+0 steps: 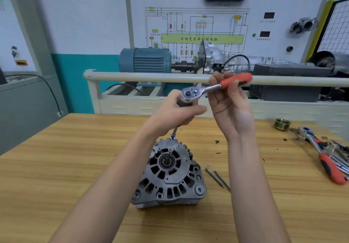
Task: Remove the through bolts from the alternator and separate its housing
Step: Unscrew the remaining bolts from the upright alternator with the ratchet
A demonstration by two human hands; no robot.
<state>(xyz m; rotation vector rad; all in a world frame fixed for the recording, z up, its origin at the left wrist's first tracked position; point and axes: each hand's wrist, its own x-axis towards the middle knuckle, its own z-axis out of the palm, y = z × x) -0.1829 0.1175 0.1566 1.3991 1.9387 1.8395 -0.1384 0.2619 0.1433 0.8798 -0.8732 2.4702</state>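
Head view: left hand (177, 114) fingers grip extension above alternator (170, 174); right hand (231, 99) fingers grip ratchet (213, 88) handle; board writing blurred.

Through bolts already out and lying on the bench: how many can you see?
2: both through bolts lie side by side on the wooden bench, right of the alternator. Others may be hidden among the tools at far right.

Wooden desk (66, 157), brass grooved pulley (282, 124) at its far right, blue electric motor (145, 60) beyond.
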